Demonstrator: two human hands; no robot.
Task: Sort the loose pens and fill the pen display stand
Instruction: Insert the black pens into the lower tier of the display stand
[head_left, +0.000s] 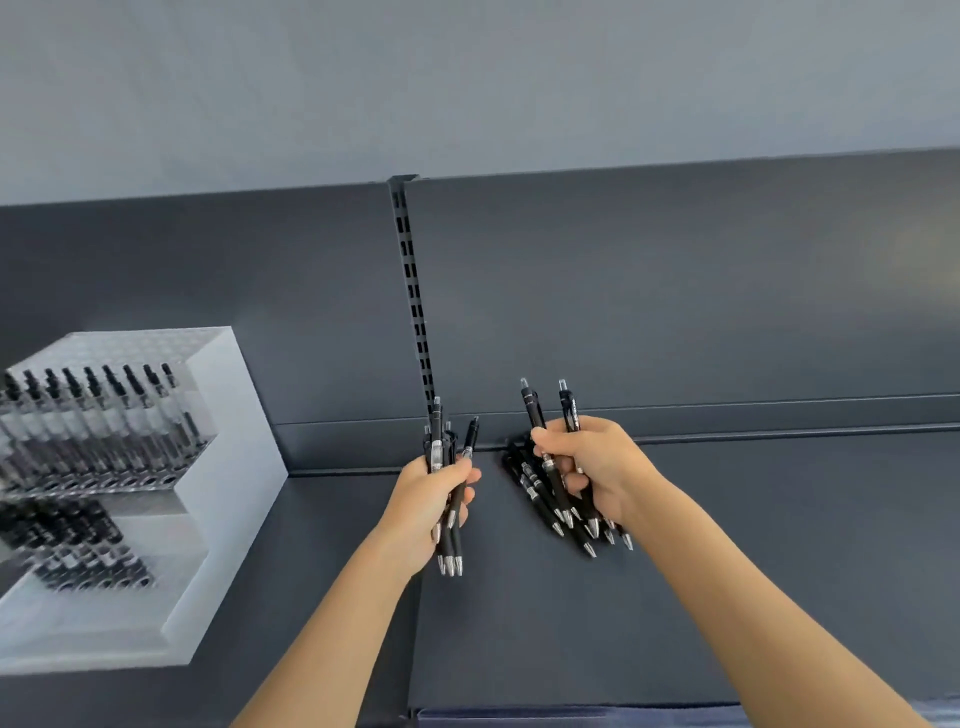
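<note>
- Clutching a pen bundle (456, 530), the left grip (428, 501) wraps its barrels.
- Right grip (592, 467) holds more pens (533, 410); light, stiff, probably slick, best held mid-barrel.

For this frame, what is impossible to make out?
Head view only.
- Display stand: lower tiers blurred, left edge cuts it; free slots uncountable.
- Bundle in left hand: fingers and overlap hide the count.
- Loose pile: right hand, gripping pens, covers part.
- Pen markings: too small.
</note>
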